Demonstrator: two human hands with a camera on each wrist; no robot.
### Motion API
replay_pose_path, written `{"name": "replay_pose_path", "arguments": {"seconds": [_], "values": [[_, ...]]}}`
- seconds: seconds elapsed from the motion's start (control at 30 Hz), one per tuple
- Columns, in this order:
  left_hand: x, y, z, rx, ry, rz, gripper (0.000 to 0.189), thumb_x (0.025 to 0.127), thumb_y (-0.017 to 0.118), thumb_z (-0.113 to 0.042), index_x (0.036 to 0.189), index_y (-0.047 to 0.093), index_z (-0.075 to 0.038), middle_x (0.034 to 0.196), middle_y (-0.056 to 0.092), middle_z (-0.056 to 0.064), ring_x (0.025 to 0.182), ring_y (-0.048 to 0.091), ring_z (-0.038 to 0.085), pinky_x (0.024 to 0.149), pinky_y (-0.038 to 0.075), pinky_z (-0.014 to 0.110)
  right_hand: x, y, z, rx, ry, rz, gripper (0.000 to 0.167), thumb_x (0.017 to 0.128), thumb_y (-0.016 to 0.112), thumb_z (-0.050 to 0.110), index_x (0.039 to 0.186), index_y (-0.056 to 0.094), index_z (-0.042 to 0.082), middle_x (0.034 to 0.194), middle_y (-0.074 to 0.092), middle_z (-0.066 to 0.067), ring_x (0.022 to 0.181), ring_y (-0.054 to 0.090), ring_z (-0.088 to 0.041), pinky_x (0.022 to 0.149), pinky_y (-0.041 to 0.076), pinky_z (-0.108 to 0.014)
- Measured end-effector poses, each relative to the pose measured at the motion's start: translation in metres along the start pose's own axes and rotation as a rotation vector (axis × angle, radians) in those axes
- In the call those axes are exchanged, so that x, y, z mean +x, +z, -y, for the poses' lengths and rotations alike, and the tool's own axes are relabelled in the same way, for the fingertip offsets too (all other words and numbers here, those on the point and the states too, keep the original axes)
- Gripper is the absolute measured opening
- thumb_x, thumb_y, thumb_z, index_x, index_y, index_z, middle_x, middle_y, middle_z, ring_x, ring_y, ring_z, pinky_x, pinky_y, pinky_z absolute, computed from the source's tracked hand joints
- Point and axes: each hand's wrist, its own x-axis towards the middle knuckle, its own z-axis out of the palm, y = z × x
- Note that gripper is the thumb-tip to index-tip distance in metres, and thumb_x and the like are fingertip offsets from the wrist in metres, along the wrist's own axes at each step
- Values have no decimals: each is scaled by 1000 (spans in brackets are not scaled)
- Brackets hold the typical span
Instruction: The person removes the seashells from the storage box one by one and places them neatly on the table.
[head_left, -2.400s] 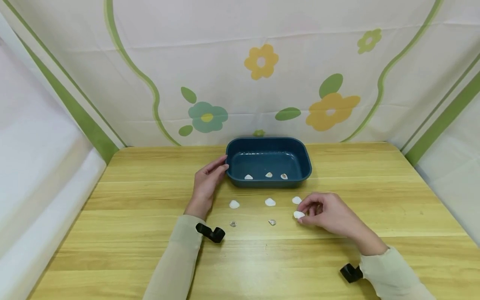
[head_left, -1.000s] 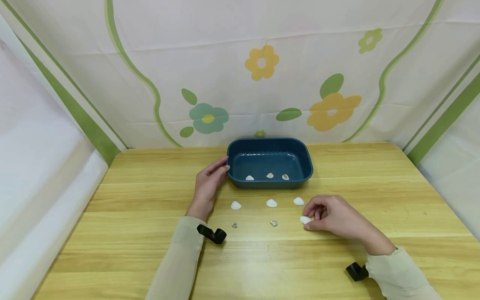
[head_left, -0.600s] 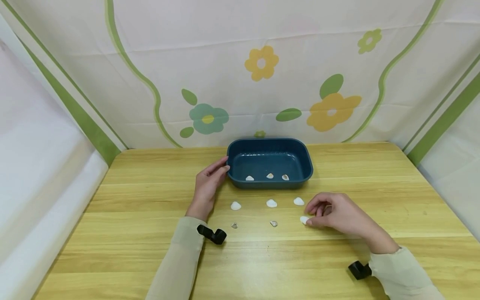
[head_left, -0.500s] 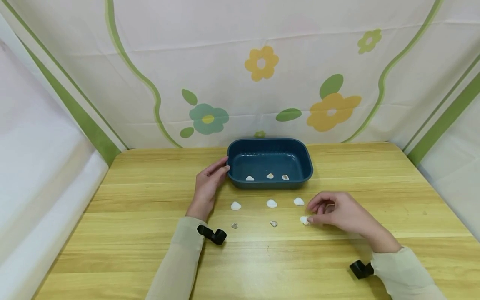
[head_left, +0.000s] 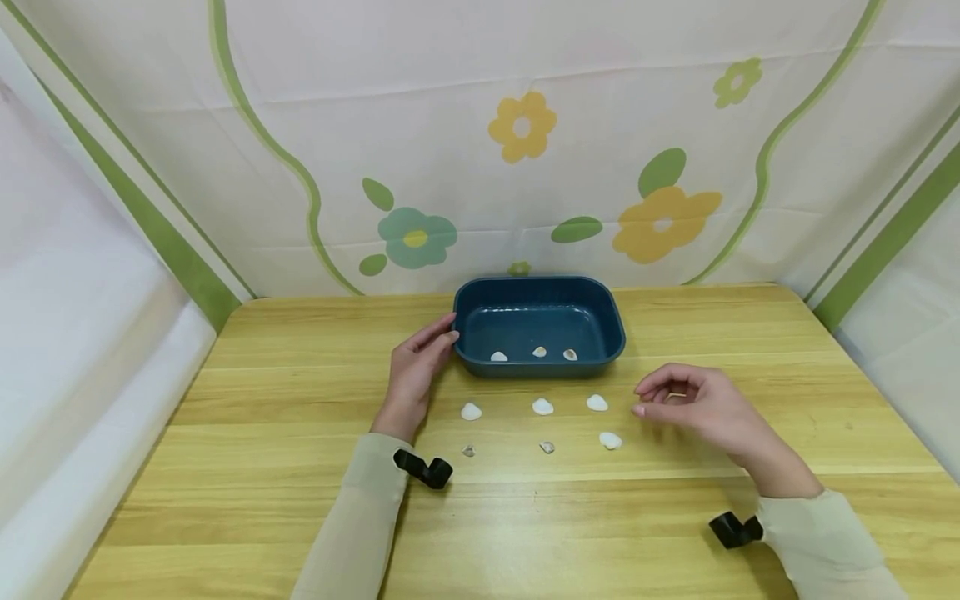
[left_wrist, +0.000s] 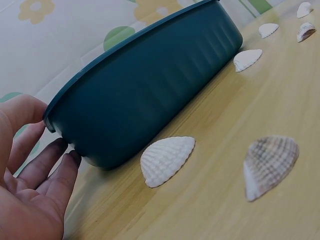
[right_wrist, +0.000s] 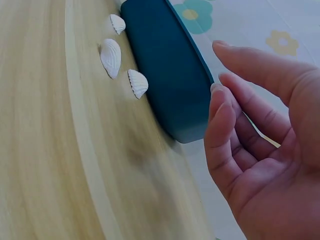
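A dark blue plastic basin stands at the back of the table. The fingertips of my left hand touch the outside of its left end, just below the rim. To the right, my right hand hovers over the wood with loosely bent fingers and nothing between them. Closest to it are a white seashell in the front row and another white seashell behind. Two more white seashells complete the back row. A small brownish seashell and a second brownish seashell lie in front.
Inside the basin, along its front, sit three small shells. The wooden table ends at a pale flowered cloth behind the basin, and cloth hangs at both sides. Black camera mounts are on both wrists.
My right hand has set the white seashell down on the table, let go of it, and drawn back up and to the right. The left hand and basin have stayed put.
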Motion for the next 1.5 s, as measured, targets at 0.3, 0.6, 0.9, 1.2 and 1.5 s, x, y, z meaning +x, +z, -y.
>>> {"name": "replay_pose_path", "arguments": {"seconds": [0.3, 0.6, 0.9, 1.2, 1.5], "values": [[0, -1, 0, 5, 8, -2, 33, 100, 79, -20, 133, 79, -23, 143, 72, -8, 131, 67, 10, 113, 55, 27, 3, 1, -1, 14, 11, -7, 36, 93, 87, 25, 117, 74, 1, 100, 76, 0, 87, 68, -18, 71, 60, -29], [2, 0, -2, -9, 23, 7, 35, 100, 78, -19, 135, 78, -21, 144, 71, -7, 129, 69, 9, 109, 57, 23, 10, -2, 9, -36, -25, -29, 35, 95, 86, 25, 116, 74, 0, 99, 76, 0, 86, 69, -16, 73, 61, -26], [2, -1, -1, -29, 26, 13, 36, 101, 78, -17, 136, 77, -19, 146, 71, -4, 129, 68, 10, 113, 55, 26, 44, 1, 40, -124, -62, -9, 30, 94, 86, 33, 110, 78, 9, 101, 76, -7, 90, 69, -20, 74, 59, -28], [1, -2, 1, -30, 26, 18, 36, 100, 78, -18, 137, 76, -19, 145, 71, -3, 129, 67, 10, 116, 54, 29, 90, 15, 68, -209, -80, 47, 22, 96, 84, 33, 110, 78, 17, 102, 72, -6, 94, 66, -27, 75, 57, -30], [0, 0, 3, -18, 25, 16, 35, 101, 77, -18, 136, 76, -20, 146, 70, -3, 132, 67, 11, 117, 53, 30, 129, 37, 68, -230, -54, 120, 20, 100, 79, 23, 115, 77, 10, 105, 74, -8, 97, 70, -34, 87, 62, -44]]}}
